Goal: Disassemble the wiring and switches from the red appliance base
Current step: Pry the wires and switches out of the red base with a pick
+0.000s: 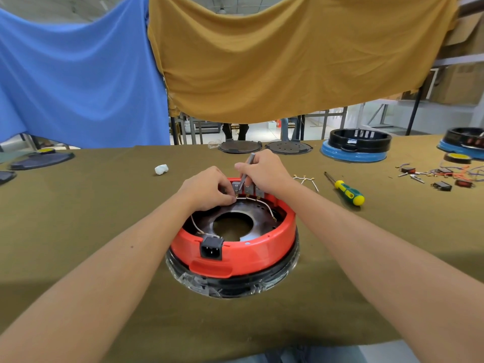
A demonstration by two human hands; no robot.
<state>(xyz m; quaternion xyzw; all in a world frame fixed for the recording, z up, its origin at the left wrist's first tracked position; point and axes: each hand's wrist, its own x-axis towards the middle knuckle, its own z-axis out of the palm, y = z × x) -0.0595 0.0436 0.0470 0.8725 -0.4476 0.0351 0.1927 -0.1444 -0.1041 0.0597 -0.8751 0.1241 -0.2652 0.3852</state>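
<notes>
The red appliance base (235,251) lies upside down on the olive table, with a black power socket (211,248) on its near wall. White wires (258,201) run from grey switches (248,189) at its far rim across the dark inner plate. My left hand (207,188) pinches a wire end beside the left switch. My right hand (264,170) grips a thin grey metal tool (246,170) like a pen, its tip down at the switches.
A yellow-and-green screwdriver (345,191) and a loose wire piece (305,179) lie to the right. Removed switches and wires (442,176) sit far right. Black-and-blue bases (357,148), round dark lids (264,147) and a white lump (161,169) stand behind.
</notes>
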